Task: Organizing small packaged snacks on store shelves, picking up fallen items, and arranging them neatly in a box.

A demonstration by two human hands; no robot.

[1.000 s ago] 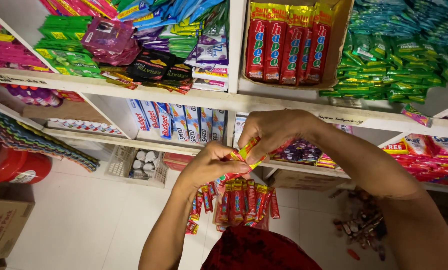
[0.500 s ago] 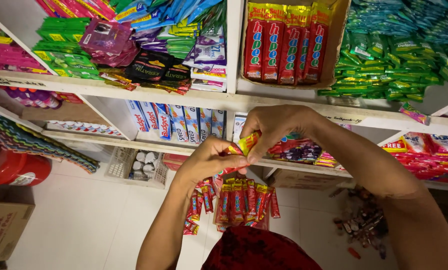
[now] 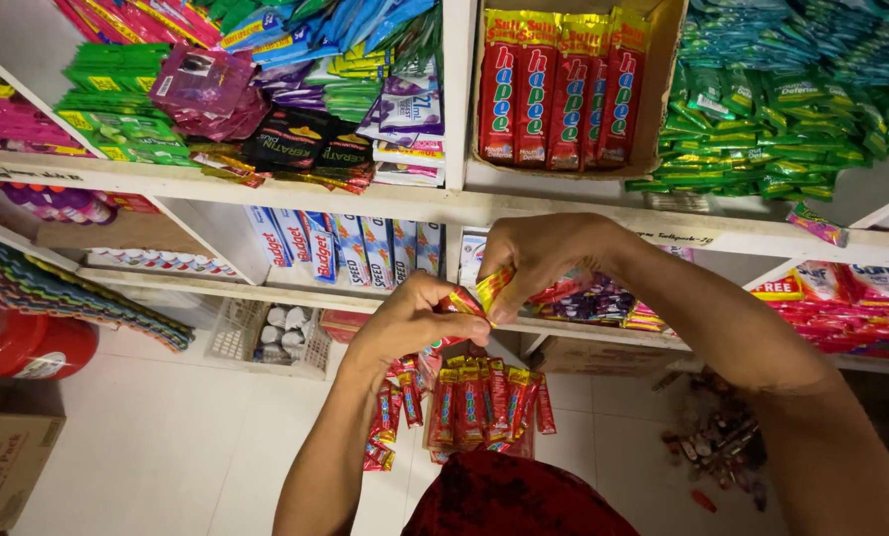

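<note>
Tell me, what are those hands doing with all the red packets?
A person stands at shop shelves packed with coloured sachets. The left hand and right hand both pinch the top of a strip of red-and-yellow sachets, which hangs down below the fingers. Another short piece of the strip dangles beside it. Below is a white tiled floor.

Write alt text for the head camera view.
Left hand and right hand pinch a red and yellow sachet strip between them; more sachets hang below, before white shelves packed with colourful packets.

White shelves (image 3: pixel 405 203) carry colourful sachet packs (image 3: pixel 296 139).
</note>
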